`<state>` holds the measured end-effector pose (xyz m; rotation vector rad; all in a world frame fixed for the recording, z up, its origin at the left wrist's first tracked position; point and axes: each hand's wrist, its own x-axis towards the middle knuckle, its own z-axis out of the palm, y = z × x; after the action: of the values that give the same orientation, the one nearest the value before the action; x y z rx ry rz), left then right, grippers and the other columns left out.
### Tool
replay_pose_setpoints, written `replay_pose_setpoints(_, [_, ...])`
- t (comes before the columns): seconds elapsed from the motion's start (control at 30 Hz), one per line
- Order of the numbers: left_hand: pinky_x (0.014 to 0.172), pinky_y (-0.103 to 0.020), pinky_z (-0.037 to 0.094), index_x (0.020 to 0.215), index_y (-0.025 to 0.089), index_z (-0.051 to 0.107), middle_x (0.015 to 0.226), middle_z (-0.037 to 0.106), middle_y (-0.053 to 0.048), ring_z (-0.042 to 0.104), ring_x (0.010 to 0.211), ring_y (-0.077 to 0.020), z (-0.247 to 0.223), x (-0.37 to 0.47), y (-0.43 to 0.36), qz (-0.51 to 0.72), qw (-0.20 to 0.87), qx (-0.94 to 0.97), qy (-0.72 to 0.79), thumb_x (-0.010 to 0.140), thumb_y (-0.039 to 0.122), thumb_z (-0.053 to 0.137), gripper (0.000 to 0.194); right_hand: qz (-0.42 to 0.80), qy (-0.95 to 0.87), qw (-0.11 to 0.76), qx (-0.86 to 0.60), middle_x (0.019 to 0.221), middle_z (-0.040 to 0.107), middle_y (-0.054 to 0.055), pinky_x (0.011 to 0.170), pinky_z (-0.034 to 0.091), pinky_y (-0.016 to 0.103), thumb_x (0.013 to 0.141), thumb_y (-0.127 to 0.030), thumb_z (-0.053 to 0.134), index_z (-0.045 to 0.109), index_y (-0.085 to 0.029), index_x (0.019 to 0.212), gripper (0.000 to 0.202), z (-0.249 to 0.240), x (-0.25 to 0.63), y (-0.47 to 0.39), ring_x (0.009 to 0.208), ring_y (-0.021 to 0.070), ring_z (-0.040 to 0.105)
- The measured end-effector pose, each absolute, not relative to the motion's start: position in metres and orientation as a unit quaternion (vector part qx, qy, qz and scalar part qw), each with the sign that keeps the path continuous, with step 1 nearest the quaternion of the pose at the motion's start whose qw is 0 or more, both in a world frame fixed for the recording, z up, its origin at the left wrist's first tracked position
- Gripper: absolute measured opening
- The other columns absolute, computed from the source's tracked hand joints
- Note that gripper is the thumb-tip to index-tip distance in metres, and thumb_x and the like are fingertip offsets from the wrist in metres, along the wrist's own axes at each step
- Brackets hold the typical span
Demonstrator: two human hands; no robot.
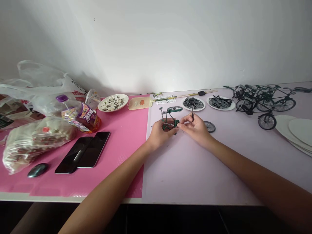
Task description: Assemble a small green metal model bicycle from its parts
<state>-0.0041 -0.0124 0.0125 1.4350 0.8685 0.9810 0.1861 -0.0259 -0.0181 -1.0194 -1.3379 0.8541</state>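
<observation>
My left hand (pixel 158 134) is closed round a small green model bicycle (pixel 174 110), holding it tilted above the light half of the table. My right hand (pixel 196 129) is closed too, its thumb and forefinger pinched against the bicycle's near end. Between the right fingers a slim dark tool (pixel 192 115) sticks up; its kind cannot be made out. Whatever the right fingertips pinch is too small to see. A loose spoked wheel (pixel 210 126) lies just beyond the right hand, partly hidden by it.
Behind the hands, two white plates hold black wheels (pixel 199 103) and dark bicycle parts (pixel 220 102). Several assembled model bicycles (pixel 266 120) stand right, near stacked plates (pixel 302 130). Leftward lie phones (pixel 94 151), a mouse (pixel 37 170), a bottle (pixel 81 113), bags (pixel 39 136) and a bowl (pixel 125 101).
</observation>
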Motion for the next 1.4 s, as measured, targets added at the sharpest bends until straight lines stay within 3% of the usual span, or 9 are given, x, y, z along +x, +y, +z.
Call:
replay_pose_setpoints(0.43, [0.07, -0.03, 0.053, 0.107, 0.014, 0.069, 0.091, 0.073, -0.007, 0.068, 0.073, -0.0146, 0.012, -0.005, -0.012, 0.403, 0.533, 0.638, 0.383, 0.08, 0.024, 0.082, 0.032, 0.291, -0.613, 0.571, -0.461, 0.084, 0.065, -0.001, 0.075, 0.053, 0.035, 0.082, -0.041, 0.083, 0.034, -0.027, 0.082, 0.051, -0.016, 0.184, -0.027, 0.08, 0.0177, 0.066])
replay_pose_setpoints(0.9, [0.07, -0.026, 0.05, 0.101, 0.015, 0.069, 0.094, 0.072, -0.005, 0.062, 0.074, -0.0114, 0.017, -0.006, -0.013, 0.404, 0.491, 0.658, 0.403, 0.074, 0.017, 0.078, 0.029, 0.352, -0.595, 0.558, -0.459, 0.085, 0.064, 0.0, 0.076, 0.052, 0.035, 0.076, -0.051, 0.088, 0.036, -0.026, 0.081, 0.058, -0.016, 0.184, -0.028, 0.082, 0.019, 0.066])
replay_pose_setpoints(1.13, [0.064, -0.025, 0.052, 0.099, 0.015, 0.067, 0.092, 0.072, -0.006, 0.062, 0.07, -0.0109, 0.015, -0.006, -0.012, 0.408, 0.51, 0.642, 0.401, 0.076, 0.02, 0.08, 0.027, 0.3, -0.608, 0.559, -0.476, 0.085, 0.065, 0.001, 0.076, 0.049, 0.035, 0.074, -0.056, 0.09, 0.036, -0.027, 0.08, 0.061, -0.013, 0.182, -0.03, 0.083, 0.0201, 0.063])
replay_pose_setpoints(1.2, [0.064, -0.025, 0.052, 0.098, 0.015, 0.067, 0.091, 0.072, -0.005, 0.063, 0.069, -0.011, 0.016, -0.006, -0.012, 0.413, 0.518, 0.631, 0.403, 0.076, 0.018, 0.08, 0.026, 0.283, -0.616, 0.558, -0.48, 0.084, 0.064, 0.001, 0.076, 0.049, 0.035, 0.081, -0.062, 0.082, 0.036, -0.027, 0.079, 0.058, -0.011, 0.182, -0.032, 0.082, 0.0197, 0.061])
replay_pose_setpoints(1.27, [0.067, -0.025, 0.053, 0.097, 0.015, 0.068, 0.09, 0.072, -0.005, 0.063, 0.07, -0.011, 0.016, -0.005, -0.011, 0.421, 0.521, 0.621, 0.406, 0.076, 0.016, 0.079, 0.024, 0.267, -0.629, 0.552, -0.478, 0.082, 0.061, 0.001, 0.076, 0.048, 0.035, 0.094, -0.068, 0.062, 0.04, -0.026, 0.078, 0.05, -0.009, 0.183, -0.034, 0.079, 0.0192, 0.058])
replay_pose_setpoints(1.33, [0.068, -0.025, 0.053, 0.097, 0.014, 0.069, 0.092, 0.073, -0.006, 0.064, 0.072, -0.0113, 0.016, -0.006, -0.01, 0.43, 0.519, 0.612, 0.413, 0.076, 0.014, 0.078, 0.024, 0.252, -0.645, 0.549, -0.468, 0.078, 0.056, 0.001, 0.074, 0.047, 0.035, 0.105, -0.067, 0.039, 0.043, -0.026, 0.077, 0.05, -0.007, 0.184, -0.036, 0.075, 0.019, 0.055])
replay_pose_setpoints(1.4, [0.069, -0.025, 0.053, 0.097, 0.014, 0.069, 0.094, 0.074, -0.007, 0.064, 0.074, -0.0116, 0.016, -0.006, -0.008, 0.44, 0.507, 0.605, 0.427, 0.075, 0.013, 0.078, 0.023, 0.234, -0.656, 0.546, -0.466, 0.074, 0.051, 0.001, 0.072, 0.045, 0.035, 0.109, -0.063, 0.029, 0.044, -0.026, 0.077, 0.051, -0.005, 0.184, -0.037, 0.071, 0.019, 0.052])
